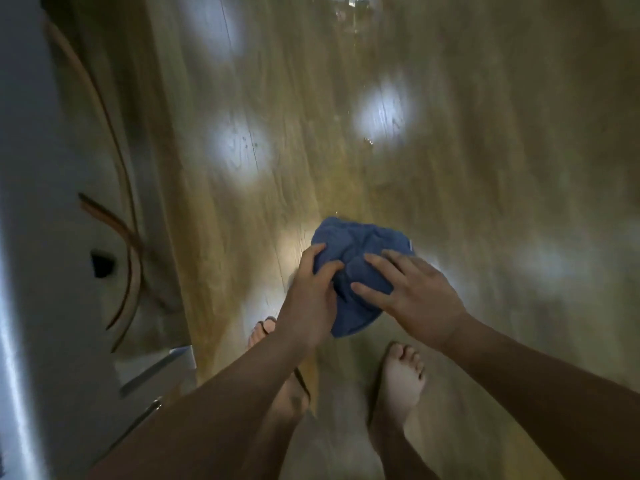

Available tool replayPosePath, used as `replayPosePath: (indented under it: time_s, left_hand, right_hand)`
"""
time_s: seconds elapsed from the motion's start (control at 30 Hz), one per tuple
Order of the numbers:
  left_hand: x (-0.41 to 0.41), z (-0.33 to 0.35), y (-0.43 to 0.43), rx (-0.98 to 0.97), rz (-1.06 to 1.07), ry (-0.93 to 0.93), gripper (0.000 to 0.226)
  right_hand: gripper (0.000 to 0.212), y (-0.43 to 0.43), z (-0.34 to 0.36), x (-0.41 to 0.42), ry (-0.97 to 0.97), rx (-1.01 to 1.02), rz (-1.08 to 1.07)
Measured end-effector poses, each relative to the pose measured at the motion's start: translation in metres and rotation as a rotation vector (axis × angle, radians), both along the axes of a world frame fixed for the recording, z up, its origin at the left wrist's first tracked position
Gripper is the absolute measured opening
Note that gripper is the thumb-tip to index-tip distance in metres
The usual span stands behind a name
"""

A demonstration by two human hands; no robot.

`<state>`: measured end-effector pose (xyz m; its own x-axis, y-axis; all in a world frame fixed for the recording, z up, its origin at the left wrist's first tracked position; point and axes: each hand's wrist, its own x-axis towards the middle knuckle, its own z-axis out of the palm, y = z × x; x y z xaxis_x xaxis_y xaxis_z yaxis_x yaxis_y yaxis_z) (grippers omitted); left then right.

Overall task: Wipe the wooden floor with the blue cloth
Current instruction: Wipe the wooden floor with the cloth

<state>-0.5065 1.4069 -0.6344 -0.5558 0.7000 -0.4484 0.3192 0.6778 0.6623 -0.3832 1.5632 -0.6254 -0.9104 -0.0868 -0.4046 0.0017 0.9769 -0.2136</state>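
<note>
A bunched blue cloth [360,251] is held in front of me above the wooden floor [346,150]. My left hand [311,292] grips its left side with curled fingers. On its right side lies my right hand [412,296], fingers spread across the fabric. Whether the cloth touches the floor I cannot tell. Small shiny wet drops show on the boards farther ahead [369,142]. The picture is blurred.
My two feet [401,379] stand on the boards just below the cloth, the left one in a sandal [266,327]. A grey cabinet or appliance with curved brown lines [104,237] runs along the left. Bright light reflections dot the floor.
</note>
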Motion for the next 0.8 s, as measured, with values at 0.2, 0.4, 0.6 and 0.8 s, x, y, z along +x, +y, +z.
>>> replayPosePath:
  time_s: [0.2, 0.4, 0.6, 0.8]
  left_hand:
    - [0.021, -0.117, -0.019, -0.553, -0.228, 0.078, 0.081]
    - [0.047, -0.167, -0.011, -0.562, -0.393, 0.081, 0.086]
    - [0.037, -0.204, 0.006, -0.404, -0.369, 0.24, 0.07]
    - [0.017, -0.254, 0.019, -0.291, -0.381, 0.44, 0.073]
  right_hand:
    - [0.092, -0.013, -0.12, 0.019, -0.301, -0.074, -0.106]
    - [0.074, -0.021, -0.183, 0.035, -0.276, -0.141, -0.384]
    - [0.059, -0.021, -0.216, 0.0, 0.012, -0.112, -0.428]
    - [0.067, 0.001, -0.269, -0.013, 0.143, -0.038, -0.31]
